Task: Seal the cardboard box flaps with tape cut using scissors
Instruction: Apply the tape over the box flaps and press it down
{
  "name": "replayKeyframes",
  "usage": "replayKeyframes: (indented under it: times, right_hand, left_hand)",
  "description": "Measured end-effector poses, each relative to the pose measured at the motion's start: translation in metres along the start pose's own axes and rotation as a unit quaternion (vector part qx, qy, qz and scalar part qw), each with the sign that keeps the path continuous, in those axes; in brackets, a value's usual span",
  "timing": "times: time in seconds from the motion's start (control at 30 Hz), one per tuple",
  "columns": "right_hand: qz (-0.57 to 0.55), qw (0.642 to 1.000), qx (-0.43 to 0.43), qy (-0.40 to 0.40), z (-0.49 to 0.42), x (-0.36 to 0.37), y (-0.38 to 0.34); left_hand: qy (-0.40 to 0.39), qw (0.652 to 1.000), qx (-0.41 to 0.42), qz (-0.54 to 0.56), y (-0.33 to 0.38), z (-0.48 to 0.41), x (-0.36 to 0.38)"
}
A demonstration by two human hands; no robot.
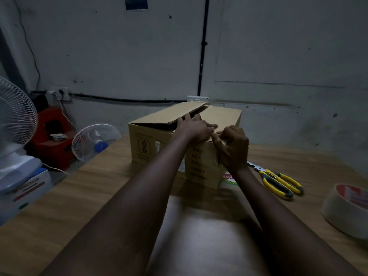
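Note:
A brown cardboard box (151, 144) stands on the wooden table (99, 186), its left top flap slightly raised and the right flap lying flat. My left hand (194, 127) rests palm down on the flaps near the front seam. My right hand (234, 149) sits at the box's front top edge with fingers curled, pinching what looks like a strip of tape against the cardboard. Yellow-handled scissors (278, 181) lie on the table to the right of the box. A roll of pale tape (346, 210) lies at the far right edge.
Two white fans (16, 120) (94, 141) stand off the table's left side, with a red object (53, 136) and a white box (29, 188) beside them. A grey wall with sockets and cables runs close behind the box.

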State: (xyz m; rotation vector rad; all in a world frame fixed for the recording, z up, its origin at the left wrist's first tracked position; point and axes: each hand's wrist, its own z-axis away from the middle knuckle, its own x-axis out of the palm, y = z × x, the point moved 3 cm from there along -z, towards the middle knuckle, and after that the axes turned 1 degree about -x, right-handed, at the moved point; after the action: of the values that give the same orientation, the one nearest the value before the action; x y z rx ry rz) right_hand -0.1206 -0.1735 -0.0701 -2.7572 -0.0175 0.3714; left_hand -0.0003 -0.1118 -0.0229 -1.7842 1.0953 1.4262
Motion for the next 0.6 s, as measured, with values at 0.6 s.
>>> replayKeyframes:
  times: [0.6]
  right_hand:
    - [-0.089, 0.930, 0.260, -0.243, 0.069, 0.017, 0.040]
  left_hand:
    - [0.000, 1.000, 0.000, -0.006, 0.000, -0.004, 0.003]
